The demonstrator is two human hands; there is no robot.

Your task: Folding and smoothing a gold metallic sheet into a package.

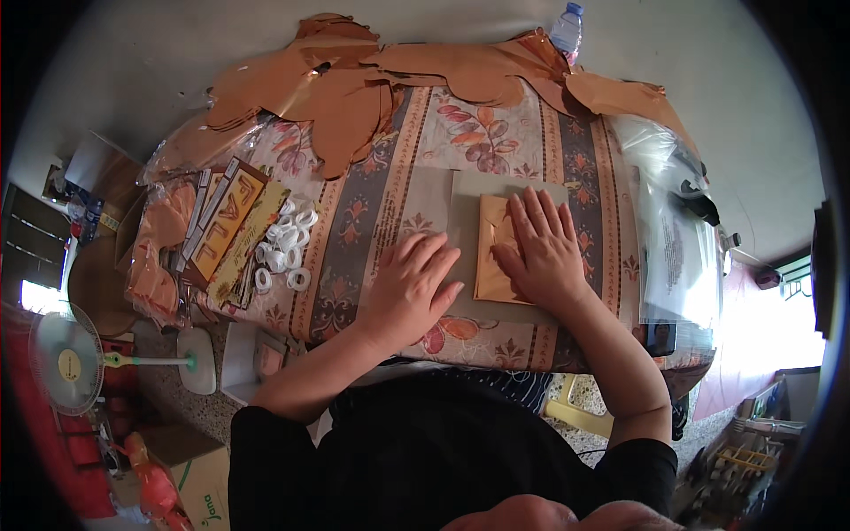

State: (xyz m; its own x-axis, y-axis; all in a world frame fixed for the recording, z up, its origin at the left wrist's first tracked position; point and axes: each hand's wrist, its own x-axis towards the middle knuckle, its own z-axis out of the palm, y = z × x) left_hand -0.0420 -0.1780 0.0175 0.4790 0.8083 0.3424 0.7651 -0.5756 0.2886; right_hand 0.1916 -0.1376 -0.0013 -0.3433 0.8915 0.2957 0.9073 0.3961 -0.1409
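Flat on a folded orange-brown sheet, perhaps paper or an envelope, lies my right hand, its fingers stretched out over the upper right part. The sheet rests on a grey board in front of me. My left hand is at the board's left side, fingers spread and loosely bent, holding nothing; whether it touches the board or cloth I cannot tell. Both hands are over a floral, striped tablecloth.
White rings and printed cards lie to the left. Large brown cut-out shapes cover the table's far edge, near a plastic bottle. Clear plastic packages lie right. A fan stands beyond the left edge.
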